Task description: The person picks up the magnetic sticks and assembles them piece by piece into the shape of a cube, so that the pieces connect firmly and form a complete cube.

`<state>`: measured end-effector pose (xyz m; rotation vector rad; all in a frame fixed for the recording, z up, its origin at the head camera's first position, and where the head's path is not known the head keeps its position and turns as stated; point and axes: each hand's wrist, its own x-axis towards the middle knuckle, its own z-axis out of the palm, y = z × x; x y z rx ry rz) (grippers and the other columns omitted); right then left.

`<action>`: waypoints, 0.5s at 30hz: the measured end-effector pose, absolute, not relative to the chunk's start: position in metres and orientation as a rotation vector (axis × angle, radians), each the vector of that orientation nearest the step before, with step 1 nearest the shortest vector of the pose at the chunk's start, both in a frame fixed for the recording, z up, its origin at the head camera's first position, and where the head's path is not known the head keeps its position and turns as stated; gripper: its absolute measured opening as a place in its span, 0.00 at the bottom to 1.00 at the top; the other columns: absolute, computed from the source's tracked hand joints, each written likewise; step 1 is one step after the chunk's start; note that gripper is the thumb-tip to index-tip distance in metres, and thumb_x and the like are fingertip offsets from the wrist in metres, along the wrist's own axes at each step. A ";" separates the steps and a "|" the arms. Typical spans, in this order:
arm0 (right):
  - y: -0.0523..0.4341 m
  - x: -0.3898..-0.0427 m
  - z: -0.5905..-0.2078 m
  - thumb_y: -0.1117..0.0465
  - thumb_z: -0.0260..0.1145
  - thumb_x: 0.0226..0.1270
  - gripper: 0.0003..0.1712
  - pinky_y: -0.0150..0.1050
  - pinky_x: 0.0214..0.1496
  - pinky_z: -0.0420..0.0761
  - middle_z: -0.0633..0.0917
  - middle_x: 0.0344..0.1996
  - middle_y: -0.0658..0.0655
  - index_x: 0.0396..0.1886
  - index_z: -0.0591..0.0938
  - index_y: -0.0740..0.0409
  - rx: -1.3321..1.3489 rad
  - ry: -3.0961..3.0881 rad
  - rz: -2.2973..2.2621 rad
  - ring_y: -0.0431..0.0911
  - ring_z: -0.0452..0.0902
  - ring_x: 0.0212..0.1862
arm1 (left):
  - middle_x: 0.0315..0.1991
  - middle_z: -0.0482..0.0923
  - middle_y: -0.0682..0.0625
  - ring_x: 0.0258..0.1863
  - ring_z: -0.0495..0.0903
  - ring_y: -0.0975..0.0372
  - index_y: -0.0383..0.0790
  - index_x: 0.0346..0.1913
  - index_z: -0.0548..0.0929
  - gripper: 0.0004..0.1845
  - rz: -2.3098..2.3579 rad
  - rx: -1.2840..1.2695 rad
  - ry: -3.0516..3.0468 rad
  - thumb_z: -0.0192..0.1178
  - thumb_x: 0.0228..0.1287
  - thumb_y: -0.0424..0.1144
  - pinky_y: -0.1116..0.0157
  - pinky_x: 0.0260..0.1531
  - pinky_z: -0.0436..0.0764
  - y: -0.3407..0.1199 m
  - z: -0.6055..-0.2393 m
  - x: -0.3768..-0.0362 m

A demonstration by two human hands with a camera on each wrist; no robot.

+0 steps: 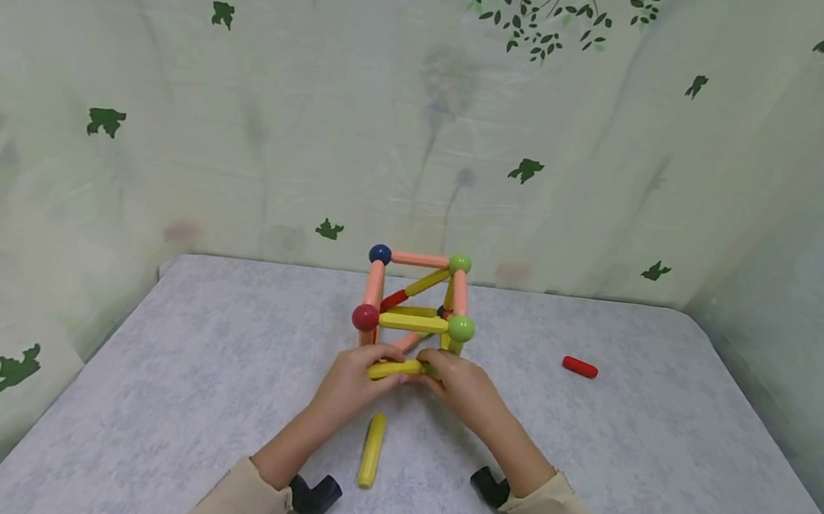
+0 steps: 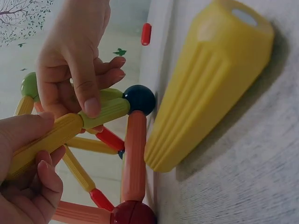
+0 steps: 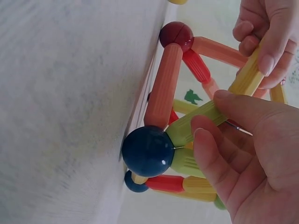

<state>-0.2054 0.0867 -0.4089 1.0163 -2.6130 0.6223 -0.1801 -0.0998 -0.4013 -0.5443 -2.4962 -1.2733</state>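
My left hand curls round one end of a ribbed yellow rod, thumb on top and fingers tucked under, while my right hand pinches the other end, thumb pressed flat along the ridges. Both forearms reach forward in cream sleeves, wrists low over the desk. The rod lies level at the near bottom edge of the cube frame, its right tip meeting a glossy dark blue ball at the corner. The frame is made of smooth plastic balls, red, green and blue, joined by fluted orange, yellow and red sticks. Just behind my hands a loose yellow rod lies on the mottled grey surface; a short red rod lies well apart to the right.
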 end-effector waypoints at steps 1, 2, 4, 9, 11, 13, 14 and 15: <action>0.086 -0.206 -0.409 0.53 0.64 0.57 0.12 0.31 0.33 0.75 0.81 0.32 0.45 0.39 0.77 0.52 1.019 -2.615 0.622 0.35 0.74 0.31 | 0.33 0.80 0.56 0.30 0.74 0.67 0.41 0.39 0.82 0.14 -1.279 -0.536 -2.505 0.70 0.46 0.38 0.71 0.33 0.76 -0.100 -0.401 -0.181; 0.086 -0.206 -0.409 0.53 0.64 0.57 0.12 0.31 0.33 0.75 0.81 0.32 0.45 0.40 0.77 0.52 1.018 -2.620 0.622 0.35 0.74 0.32 | 0.34 0.80 0.55 0.32 0.74 0.66 0.40 0.40 0.81 0.15 -1.288 -0.531 -2.507 0.70 0.46 0.38 0.71 0.34 0.76 -0.100 -0.401 -0.181; 0.086 -0.206 -0.409 0.53 0.64 0.58 0.13 0.31 0.34 0.75 0.81 0.33 0.46 0.41 0.77 0.52 1.021 -2.628 0.628 0.36 0.74 0.32 | 0.36 0.80 0.53 0.33 0.76 0.66 0.40 0.41 0.79 0.17 -1.300 -0.522 -2.509 0.70 0.46 0.38 0.71 0.36 0.77 -0.101 -0.400 -0.181; 0.086 -0.207 -0.409 0.54 0.63 0.59 0.14 0.32 0.37 0.76 0.81 0.35 0.46 0.43 0.77 0.52 1.027 -2.643 0.652 0.37 0.75 0.36 | 0.38 0.79 0.52 0.33 0.79 0.66 0.39 0.44 0.74 0.20 -1.358 -0.588 -2.464 0.69 0.47 0.35 0.70 0.33 0.78 -0.108 -0.400 -0.180; 0.086 -0.207 -0.409 0.56 0.64 0.59 0.14 0.33 0.38 0.76 0.81 0.37 0.47 0.44 0.77 0.53 1.029 -2.641 0.670 0.38 0.76 0.38 | 0.39 0.78 0.52 0.32 0.79 0.66 0.38 0.45 0.73 0.20 -1.398 -0.640 -2.433 0.68 0.48 0.34 0.68 0.32 0.79 -0.112 -0.400 -0.179; 0.086 -0.206 -0.408 0.58 0.64 0.59 0.15 0.34 0.40 0.76 0.81 0.38 0.48 0.45 0.77 0.54 1.032 -2.638 0.677 0.39 0.76 0.40 | 0.38 0.78 0.52 0.32 0.79 0.66 0.38 0.46 0.73 0.20 -1.383 -0.674 -2.424 0.67 0.49 0.33 0.66 0.31 0.79 -0.115 -0.400 -0.177; 0.086 -0.206 -0.409 0.58 0.64 0.58 0.14 0.34 0.40 0.76 0.81 0.38 0.49 0.45 0.77 0.55 1.033 -2.635 0.681 0.39 0.76 0.40 | 0.39 0.78 0.51 0.32 0.79 0.65 0.38 0.46 0.73 0.21 -1.370 -0.680 -2.422 0.67 0.49 0.33 0.66 0.31 0.80 -0.117 -0.399 -0.176; 0.086 -0.207 -0.409 0.59 0.64 0.58 0.14 0.34 0.40 0.76 0.81 0.38 0.49 0.45 0.77 0.55 1.032 -2.635 0.684 0.39 0.76 0.40 | 0.39 0.78 0.50 0.33 0.80 0.64 0.37 0.47 0.73 0.21 -1.352 -0.682 -2.418 0.67 0.49 0.32 0.66 0.31 0.79 -0.119 -0.399 -0.175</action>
